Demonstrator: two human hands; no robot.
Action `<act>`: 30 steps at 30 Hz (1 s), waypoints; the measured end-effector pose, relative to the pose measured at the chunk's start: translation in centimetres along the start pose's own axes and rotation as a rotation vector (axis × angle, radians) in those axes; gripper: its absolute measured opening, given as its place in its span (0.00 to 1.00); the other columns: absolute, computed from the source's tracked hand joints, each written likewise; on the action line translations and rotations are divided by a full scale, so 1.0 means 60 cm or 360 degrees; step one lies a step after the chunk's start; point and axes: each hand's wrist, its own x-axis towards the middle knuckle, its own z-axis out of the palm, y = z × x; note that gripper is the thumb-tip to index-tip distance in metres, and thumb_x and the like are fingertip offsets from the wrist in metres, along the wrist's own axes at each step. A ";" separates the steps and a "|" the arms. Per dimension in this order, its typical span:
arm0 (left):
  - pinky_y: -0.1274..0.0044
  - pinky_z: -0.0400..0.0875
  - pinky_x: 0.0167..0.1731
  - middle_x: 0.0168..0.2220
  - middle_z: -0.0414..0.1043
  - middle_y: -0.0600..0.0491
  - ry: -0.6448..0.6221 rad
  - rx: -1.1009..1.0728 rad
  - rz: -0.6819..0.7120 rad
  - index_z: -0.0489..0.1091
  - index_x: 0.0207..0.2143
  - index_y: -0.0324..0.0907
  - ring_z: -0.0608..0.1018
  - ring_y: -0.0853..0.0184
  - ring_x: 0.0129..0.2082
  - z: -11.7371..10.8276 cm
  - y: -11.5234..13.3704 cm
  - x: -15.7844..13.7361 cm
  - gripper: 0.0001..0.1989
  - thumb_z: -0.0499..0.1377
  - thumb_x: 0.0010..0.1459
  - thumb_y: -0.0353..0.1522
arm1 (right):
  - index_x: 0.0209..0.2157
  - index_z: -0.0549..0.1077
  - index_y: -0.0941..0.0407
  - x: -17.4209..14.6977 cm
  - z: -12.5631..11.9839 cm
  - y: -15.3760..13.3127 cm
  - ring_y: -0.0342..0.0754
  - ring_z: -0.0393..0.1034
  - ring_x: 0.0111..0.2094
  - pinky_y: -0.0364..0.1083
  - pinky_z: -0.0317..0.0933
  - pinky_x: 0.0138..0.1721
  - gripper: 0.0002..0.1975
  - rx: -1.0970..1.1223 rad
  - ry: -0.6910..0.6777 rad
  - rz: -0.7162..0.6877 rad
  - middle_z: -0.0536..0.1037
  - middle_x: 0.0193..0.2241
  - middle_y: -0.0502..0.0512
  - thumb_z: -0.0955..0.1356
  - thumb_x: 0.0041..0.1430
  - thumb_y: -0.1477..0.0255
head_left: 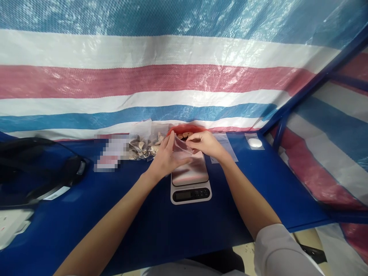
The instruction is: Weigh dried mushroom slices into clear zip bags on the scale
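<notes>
While my left hand holds one side of a small clear plastic bag, my right thumb and fingers pinch the other, above a white rectangular digital scale. Behind, a red plastic bag of pale slices sits by the blue worktop's far edge; a white oval object lies near the far right corner.
</notes>
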 end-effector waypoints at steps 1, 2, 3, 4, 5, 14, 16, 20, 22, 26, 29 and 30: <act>0.55 0.57 0.65 0.69 0.54 0.33 0.0004 0.0003 0.0026 0.45 0.71 0.38 0.59 0.44 0.69 0.006 -0.003 -0.001 0.60 0.72 0.44 0.49 | 0.24 0.77 0.58 0.000 0.000 0.000 0.43 0.72 0.27 0.43 0.73 0.28 0.09 0.0009 -0.0005 -0.0001 0.76 0.24 0.51 0.71 0.52 0.67; 0.55 0.58 0.65 0.69 0.54 0.33 0.0011 0.0003 0.0051 0.44 0.71 0.38 0.60 0.44 0.68 0.012 -0.006 -0.003 0.61 0.72 0.44 0.49 | 0.25 0.78 0.58 0.000 0.000 0.000 0.43 0.71 0.26 0.43 0.73 0.28 0.09 0.0006 -0.0008 0.0001 0.76 0.24 0.51 0.71 0.52 0.67; 0.55 0.59 0.64 0.68 0.55 0.32 0.0023 0.0005 0.0070 0.45 0.71 0.38 0.61 0.44 0.68 0.016 -0.008 -0.004 0.60 0.72 0.45 0.49 | 0.25 0.78 0.58 0.000 0.000 0.001 0.43 0.71 0.26 0.43 0.74 0.28 0.09 0.0000 -0.0011 0.0009 0.76 0.24 0.51 0.71 0.53 0.67; 0.55 0.60 0.64 0.68 0.56 0.32 0.0037 0.0008 0.0079 0.45 0.70 0.38 0.62 0.44 0.67 0.019 -0.010 -0.005 0.59 0.72 0.45 0.48 | 0.27 0.79 0.58 0.001 0.000 0.002 0.43 0.72 0.26 0.43 0.74 0.29 0.09 -0.0003 -0.0013 0.0018 0.77 0.26 0.51 0.71 0.53 0.67; 0.55 0.61 0.63 0.66 0.59 0.32 0.0054 0.0014 0.0080 0.46 0.70 0.38 0.64 0.44 0.66 0.021 -0.010 -0.006 0.57 0.71 0.46 0.48 | 0.29 0.80 0.58 0.001 0.000 0.003 0.42 0.72 0.26 0.43 0.74 0.29 0.08 -0.0004 -0.0019 0.0026 0.78 0.27 0.52 0.71 0.53 0.67; 0.60 0.73 0.54 0.57 0.69 0.40 0.0200 0.0015 0.0012 0.59 0.63 0.40 0.73 0.49 0.58 0.022 -0.008 -0.009 0.41 0.68 0.49 0.42 | 0.30 0.81 0.57 0.000 0.002 0.001 0.44 0.75 0.29 0.42 0.75 0.30 0.07 -0.0119 -0.0010 0.0043 0.79 0.28 0.50 0.69 0.54 0.71; 0.60 0.73 0.55 0.56 0.71 0.41 0.0223 -0.0006 0.0031 0.60 0.61 0.41 0.74 0.50 0.57 0.021 -0.008 -0.008 0.38 0.68 0.49 0.40 | 0.29 0.81 0.57 0.000 -0.001 0.003 0.44 0.76 0.28 0.42 0.74 0.30 0.07 -0.0169 -0.0005 0.0015 0.79 0.28 0.50 0.69 0.54 0.71; 0.61 0.72 0.55 0.53 0.73 0.43 0.0245 -0.0034 0.0057 0.62 0.59 0.41 0.76 0.53 0.54 0.018 -0.007 -0.005 0.35 0.67 0.51 0.39 | 0.28 0.81 0.56 0.001 -0.009 0.007 0.43 0.75 0.25 0.41 0.70 0.28 0.08 -0.0369 0.0059 -0.0022 0.80 0.26 0.49 0.69 0.56 0.72; 0.61 0.72 0.55 0.53 0.73 0.43 0.0236 -0.0030 0.0061 0.62 0.59 0.41 0.76 0.52 0.54 0.018 -0.007 -0.005 0.35 0.67 0.51 0.40 | 0.31 0.82 0.55 0.001 -0.015 0.005 0.43 0.76 0.25 0.42 0.69 0.30 0.07 -0.0451 0.0105 -0.0059 0.82 0.28 0.50 0.69 0.57 0.72; 0.58 0.70 0.57 0.54 0.72 0.41 0.0188 0.0062 0.0051 0.63 0.60 0.40 0.74 0.51 0.56 0.019 -0.008 -0.005 0.37 0.68 0.51 0.42 | 0.38 0.83 0.53 -0.005 -0.018 -0.011 0.47 0.78 0.34 0.45 0.70 0.40 0.08 -0.0567 0.0225 -0.0182 0.84 0.36 0.51 0.70 0.59 0.71; 0.57 0.69 0.58 0.54 0.72 0.40 0.0147 0.0126 0.0076 0.62 0.61 0.39 0.74 0.50 0.56 0.022 -0.008 -0.007 0.37 0.68 0.51 0.41 | 0.39 0.83 0.53 -0.011 -0.008 -0.026 0.48 0.78 0.37 0.46 0.68 0.43 0.08 -0.0624 0.0233 -0.0293 0.84 0.38 0.52 0.71 0.60 0.71; 0.57 0.69 0.58 0.54 0.72 0.40 0.0145 0.0129 0.0098 0.62 0.61 0.39 0.74 0.50 0.55 0.022 -0.008 -0.007 0.37 0.67 0.52 0.41 | 0.39 0.83 0.53 -0.012 -0.002 -0.030 0.47 0.78 0.37 0.46 0.68 0.43 0.08 -0.0655 0.0206 -0.0331 0.84 0.37 0.52 0.70 0.60 0.71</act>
